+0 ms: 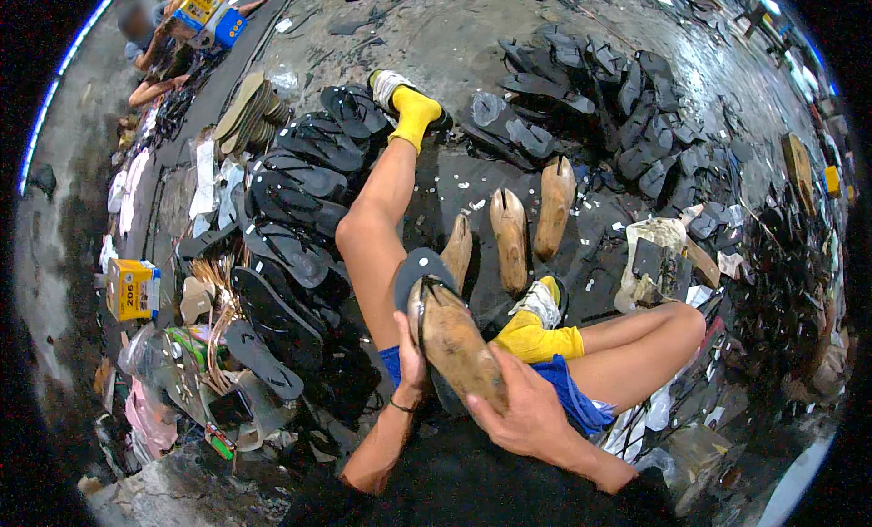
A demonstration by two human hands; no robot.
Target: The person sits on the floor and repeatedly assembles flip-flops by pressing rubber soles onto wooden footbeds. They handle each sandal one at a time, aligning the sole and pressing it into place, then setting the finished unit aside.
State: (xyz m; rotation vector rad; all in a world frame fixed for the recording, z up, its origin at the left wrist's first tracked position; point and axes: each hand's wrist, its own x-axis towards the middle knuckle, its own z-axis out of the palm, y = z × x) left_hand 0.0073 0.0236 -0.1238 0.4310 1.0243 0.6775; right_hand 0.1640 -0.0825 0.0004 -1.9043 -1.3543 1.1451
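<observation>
A wooden foot-shaped last (457,343) lies over a dark flip-flop (423,271), its slotted toe end pointing away from me. The flip-flop's rounded toe shows beyond the last, with a small white dot on it. Along the left side of the pair, my left hand (411,356) is closed on the flip-flop's edge. My right hand (520,407) grips the heel end of the last from the right. Just beyond, three more wooden lasts, a small one (459,250), a middle one (510,246) and a right one (554,209), stand between my legs.
Black flip-flops (304,150) line the floor to my left, and a heap of dark sandals (640,100) lies at the far right. Near a yellow box (133,289) sit plastic bags and copper-coloured strands (211,300). Another person (150,50) sits at the far left.
</observation>
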